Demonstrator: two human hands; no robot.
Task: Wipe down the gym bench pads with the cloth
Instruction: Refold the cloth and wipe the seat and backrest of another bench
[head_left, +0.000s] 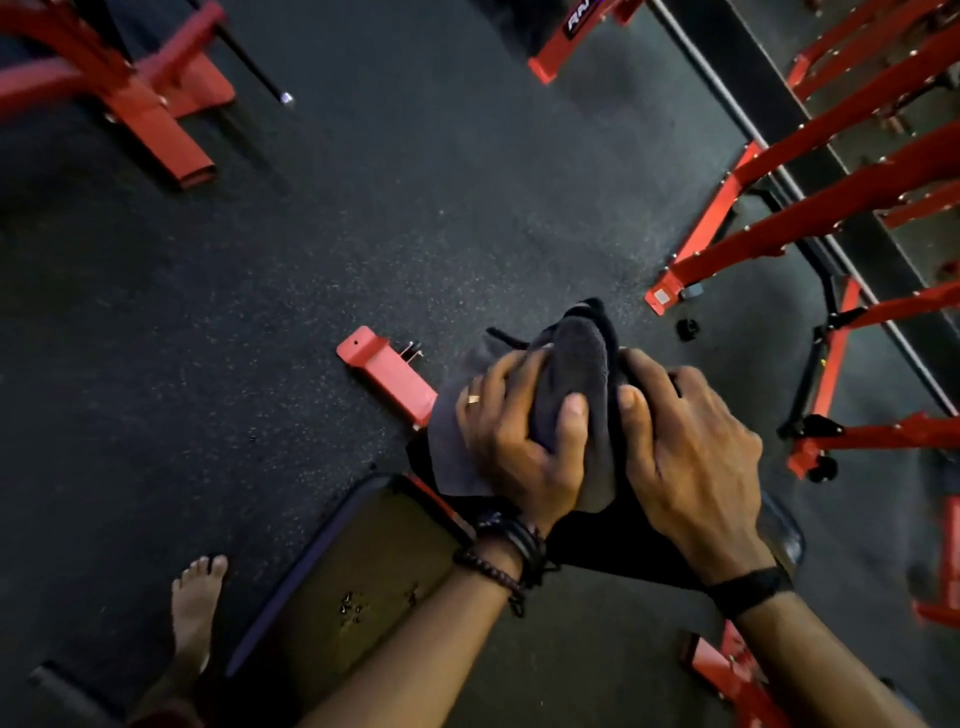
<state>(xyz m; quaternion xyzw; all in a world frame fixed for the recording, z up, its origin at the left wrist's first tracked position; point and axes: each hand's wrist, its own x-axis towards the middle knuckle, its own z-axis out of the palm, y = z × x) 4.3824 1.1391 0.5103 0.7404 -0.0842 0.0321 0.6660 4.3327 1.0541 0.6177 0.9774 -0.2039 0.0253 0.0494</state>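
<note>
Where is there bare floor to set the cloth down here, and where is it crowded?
Free: the wide floor between the red bench foot and the frame at top left. Crowded: the right side, packed with red rack legs. Both hands, left and right, grip the cloth.

A gym floor, seen from above.
Dark speckled rubber flooring (363, 234), red steel machine frames (810, 208) and a padded bench (363, 571) show it; the long dark strip at right is perhaps a mirror base.

both hands (524, 441) on grey cloth (582, 364)
</note>
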